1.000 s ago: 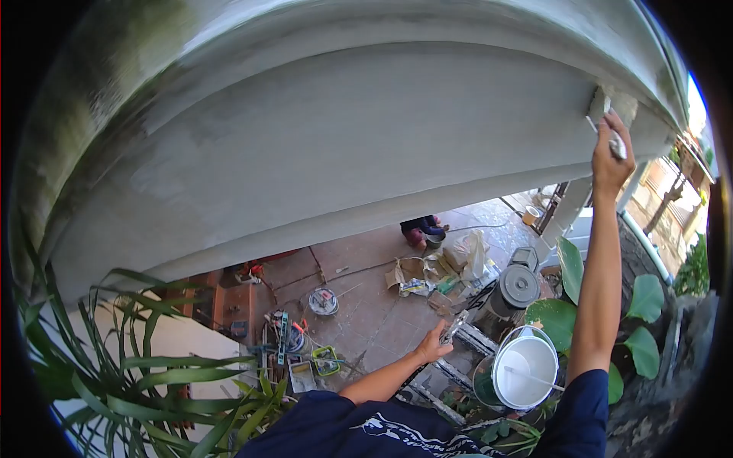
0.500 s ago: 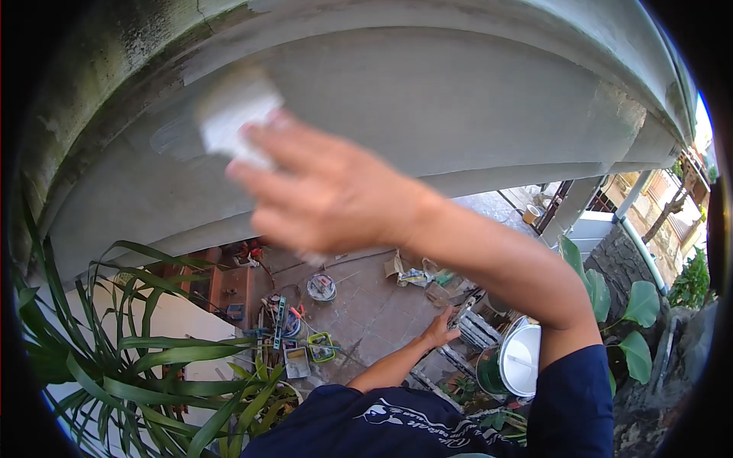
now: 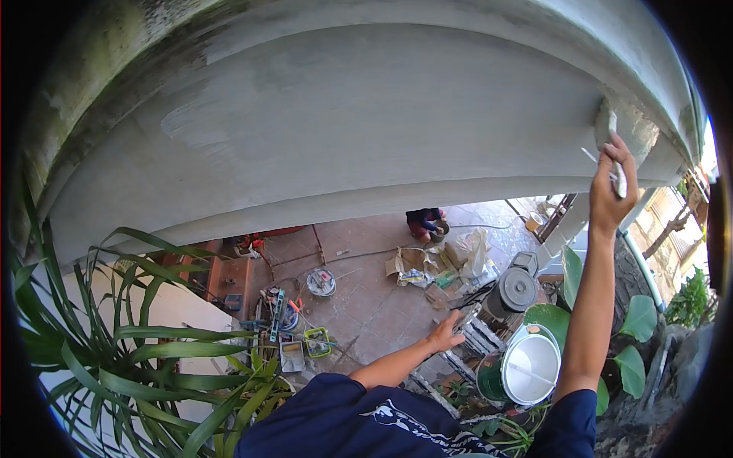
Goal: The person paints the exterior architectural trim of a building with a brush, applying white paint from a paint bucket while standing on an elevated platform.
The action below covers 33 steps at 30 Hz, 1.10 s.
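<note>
My right hand (image 3: 615, 183), arm stretched far to the right, is closed around a wide white paintbrush (image 3: 620, 182). The brush's head is against the right end of the grey wall (image 3: 397, 107), by a rough, paler patch. Lower down, my left hand (image 3: 444, 334) grips the top of a paint-splattered ladder (image 3: 479, 337); its fingertips are partly hidden. Beside the ladder is a green bucket (image 3: 492, 380) with white paint and a stick inside.
Another person (image 3: 424, 224) crouches on the tiled floor below, hands at a small dark bucket (image 3: 439, 231). Tools and a yellow-green tray (image 3: 318, 343) lie at lower left. A lidded grey bin (image 3: 518, 290) stands behind the ladder. Long-leaved plants (image 3: 153, 351) crowd the left side.
My right hand has swept the brush from the wall's left part to its right end. The crouching person now shows below the wall. My left hand stays on the ladder.
</note>
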{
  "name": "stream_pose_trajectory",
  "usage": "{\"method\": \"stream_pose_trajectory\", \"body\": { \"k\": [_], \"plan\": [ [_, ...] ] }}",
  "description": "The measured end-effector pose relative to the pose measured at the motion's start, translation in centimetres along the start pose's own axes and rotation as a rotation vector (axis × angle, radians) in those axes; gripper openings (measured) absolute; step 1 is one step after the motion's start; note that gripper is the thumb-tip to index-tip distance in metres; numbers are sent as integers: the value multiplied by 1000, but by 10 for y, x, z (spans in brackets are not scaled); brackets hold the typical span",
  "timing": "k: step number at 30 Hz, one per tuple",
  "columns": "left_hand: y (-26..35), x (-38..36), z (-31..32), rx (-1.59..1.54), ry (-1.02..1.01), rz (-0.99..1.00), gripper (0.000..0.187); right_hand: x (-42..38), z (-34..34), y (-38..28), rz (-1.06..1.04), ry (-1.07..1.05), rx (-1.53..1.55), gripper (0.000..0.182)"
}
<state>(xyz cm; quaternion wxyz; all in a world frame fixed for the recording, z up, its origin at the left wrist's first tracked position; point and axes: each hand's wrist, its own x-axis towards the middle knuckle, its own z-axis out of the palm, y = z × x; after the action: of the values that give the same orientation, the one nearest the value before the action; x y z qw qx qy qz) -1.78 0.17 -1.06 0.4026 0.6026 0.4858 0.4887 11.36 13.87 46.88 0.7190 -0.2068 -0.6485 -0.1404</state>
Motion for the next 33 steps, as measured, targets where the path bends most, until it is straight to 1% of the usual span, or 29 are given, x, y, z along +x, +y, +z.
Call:
{"method": "stream_pose_trajectory", "body": {
  "k": [1, 3, 5, 6, 7, 8, 9, 11, 13, 14, 15, 16, 17, 18, 19, 21, 22, 23, 24, 25, 26, 27, 28, 29, 30, 31, 32, 33],
  "plan": [
    [-5, 1, 3, 7, 12, 5, 65, 1, 13, -34, -31, -7, 39, 12],
    [-9, 2, 2, 20, 36, 27, 67, -3, 35, -127, -269, -84, 95, 14],
    [-8, 3, 4, 35, 57, 61, 68, -27, 57, -205, -477, -230, 355, 11],
    [-8, 3, 5, 33, 55, 83, 68, -41, 67, -249, -463, -281, 572, 15],
    [-7, 3, 6, 29, 51, 105, 68, -56, 79, -288, -492, -192, 700, 17],
    [-2, 3, 5, 22, 44, 123, 68, -60, 85, -314, -520, -214, 840, 16],
    [-5, 5, 7, 15, 39, 149, 68, -66, 93, -332, -477, -227, 910, 14],
    [-6, 5, 11, 3, 26, 188, 68, -64, 116, -332, -415, -158, 1045, 14],
    [-4, 5, 10, -13, 24, 197, 68, -53, 120, -280, -271, -223, 1071, 14],
    [-3, 4, 7, -23, 21, 192, 68, -54, 118, -247, -136, -214, 1124, 19],
    [1, 4, 3, -30, 5, 102, 68, -59, 103, -212, 19, -230, 1083, 19],
    [9, 3, -2, -36, -9, 11, 68, -64, 82, -179, 56, -219, 936, 15],
    [14, 3, -5, -45, -17, -82, 67, -69, 61, -148, 62, -165, 823, 13],
    [5, 4, -3, -36, -12, -22, 67, -80, 43, -115, 115, -104, 699, 14],
    [1, 0, -3, -24, -7, -25, 67, -88, 22, -80, 126, -88, 501, 15],
    [1, 2, -3, -3, -12, -17, 67, -101, -9, -25, 407, 35, 413, 12],
    [10, 1, -5, -15, -18, -35, 65, -103, -21, 2, 375, 63, 279, 9],
    [8, 1, -3, -27, 11, -9, 63, -103, -28, 22, 340, 91, 139, 6],
    [4, 1, -1, -39, 36, 19, 61, -103, -29, 32, 315, 128, 54, 10],
    [7, 1, 1, -52, 60, 47, 59, -96, -26, 19, 224, 79, -70, 10],
    [8, 1, -2, -36, -5, -3, 63, -96, -15, 7, 175, 60, -56, 13],
    [16, 0, -6, -40, -27, -48, 64, -95, 0, -23, 175, 6, 8, 14],
    [26, -1, -8, -43, -48, -92, 65, -99, 20, -58, 74, -32, 30, 13],
    [31, 0, -10, -42, -68, -133, 66, -102, 31, -110, 20, -120, 79, 7],
    [-8, 3, 2, -24, -29, 23, 69, -124, 45, -143, -4, -193, 253, 7],
    [-28, 5, 9, -123, -45, -25, 70, -138, 58, -180, -122, -194, 380, 10],
    [-47, 8, 14, -218, -55, -71, 70, -141, 57, -215, -236, -290, 416, 12],
    [-64, 7, 18, -315, -61, -124, 71, -151, 64, -236, -239, -340, 602, 15]
  ]
}}
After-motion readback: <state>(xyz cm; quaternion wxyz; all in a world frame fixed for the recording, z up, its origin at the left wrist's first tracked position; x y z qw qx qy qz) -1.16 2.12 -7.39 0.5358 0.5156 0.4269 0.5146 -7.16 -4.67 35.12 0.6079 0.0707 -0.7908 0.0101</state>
